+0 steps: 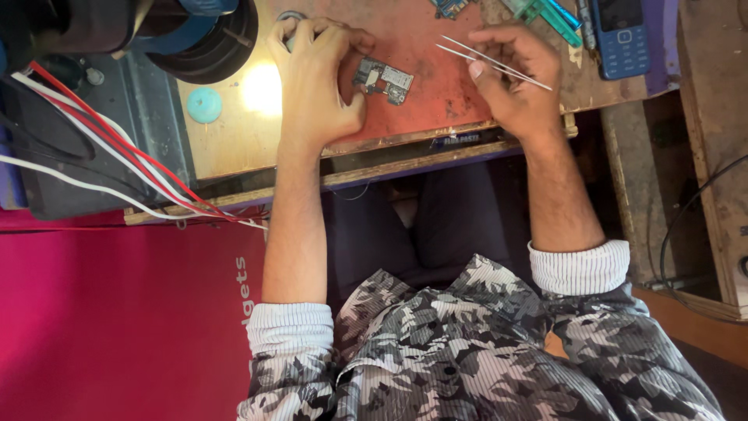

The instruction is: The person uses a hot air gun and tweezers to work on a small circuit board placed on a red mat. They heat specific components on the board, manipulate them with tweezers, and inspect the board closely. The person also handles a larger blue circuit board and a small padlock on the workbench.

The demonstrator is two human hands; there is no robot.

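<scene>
Over the desk [234, 148], and it's crowded up here. A blue keypad phone [621, 37] lies at the top right edge, with a green plastic tool [545, 15] just beside it. Top left, a dark round lamp housing [210, 39] hangs over the surface, throwing a bright spot near a small turquoise disc [204, 104]. Red and white wires [117, 148] sweep across the grey block on the left, down toward a magenta cloth [117, 320] with pale lettering along its edge. A dark strip label sits on the desk's front rail. Centre stage: a small circuit board [382, 79] on the reddish mat. The left hand [315, 78] curls beside it, fingertips touching its left end. The right hand [514, 78] pinches fine metal tweezers [491, 61], tips pointing left, close above the board but apart from it.
</scene>
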